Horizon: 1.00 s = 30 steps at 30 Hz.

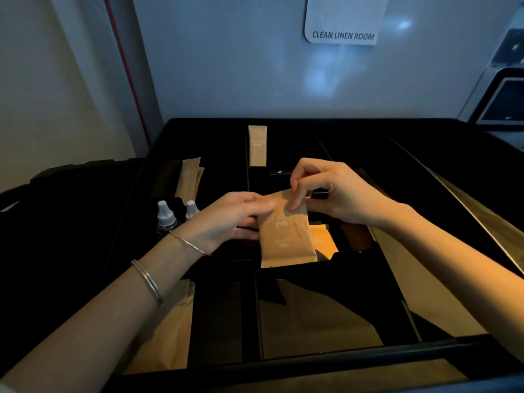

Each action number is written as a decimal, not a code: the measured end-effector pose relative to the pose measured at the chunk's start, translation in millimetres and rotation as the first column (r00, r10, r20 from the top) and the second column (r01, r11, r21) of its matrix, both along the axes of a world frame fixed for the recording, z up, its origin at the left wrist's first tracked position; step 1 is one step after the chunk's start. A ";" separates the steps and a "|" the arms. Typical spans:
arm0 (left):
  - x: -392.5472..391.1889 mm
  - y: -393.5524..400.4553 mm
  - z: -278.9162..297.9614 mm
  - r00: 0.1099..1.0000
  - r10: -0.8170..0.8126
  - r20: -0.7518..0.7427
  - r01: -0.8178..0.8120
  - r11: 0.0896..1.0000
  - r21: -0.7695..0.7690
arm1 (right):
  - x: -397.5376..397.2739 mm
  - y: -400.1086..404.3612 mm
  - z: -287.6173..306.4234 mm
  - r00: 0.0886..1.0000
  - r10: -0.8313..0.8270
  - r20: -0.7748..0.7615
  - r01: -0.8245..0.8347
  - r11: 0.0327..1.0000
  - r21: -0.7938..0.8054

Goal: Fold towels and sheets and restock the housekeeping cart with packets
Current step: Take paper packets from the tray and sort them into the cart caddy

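A brown paper packet (286, 239) with white print stands upright over a middle compartment of the black cart tray (198, 129). My left hand (226, 219) grips the packet's left edge. My right hand (334, 191) pinches its top edge between thumb and fingers. Behind the packet, another brown packet (323, 241) lies in the same compartment. Further packets stand at the back (257, 144) and at the left (190, 177) of the tray.
Two small bottles with white caps (166, 214) stand in a left compartment. Large brown paper bags (317, 321) fill the near compartments. A sign reading CLEAN LINEN ROOM (343, 35) hangs on the wall behind. A dark bar (312, 355) crosses the cart's near edge.
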State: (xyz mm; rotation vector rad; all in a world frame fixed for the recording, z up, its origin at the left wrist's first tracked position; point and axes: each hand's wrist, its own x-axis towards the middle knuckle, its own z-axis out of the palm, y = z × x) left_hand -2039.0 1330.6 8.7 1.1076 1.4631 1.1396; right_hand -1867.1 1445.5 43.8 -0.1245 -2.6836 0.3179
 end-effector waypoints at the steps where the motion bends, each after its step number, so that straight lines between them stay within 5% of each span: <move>1: -0.7 0.0 -0.9 1.000 0.008 -0.016 -0.008 1.000 0.016 | 0.5 3.7 -3.4 1.000 -0.026 0.013 0.026 1.000 -0.009; 8: 0.2 4.8 -8.8 0.991 0.106 -0.080 -0.100 0.992 0.081 | -4.2 9.1 -13.3 0.969 -0.245 0.031 0.237 0.887 -0.398; 14: 2.0 4.8 -10.0 0.987 0.119 -0.108 -0.106 0.988 0.116 | -6.7 13.5 -17.2 0.961 -0.254 0.108 0.269 0.777 -0.569; 26: -1.6 6.6 -12.3 0.978 0.116 -0.171 -0.100 0.990 0.099 | -4.6 40.7 -2.5 0.899 -0.436 0.033 0.418 0.835 -0.357; 30: -3.9 6.3 -17.8 0.963 0.042 -0.268 -0.036 0.999 0.029 | 3.1 57.5 -6.5 0.858 -0.462 0.224 0.508 0.827 -0.240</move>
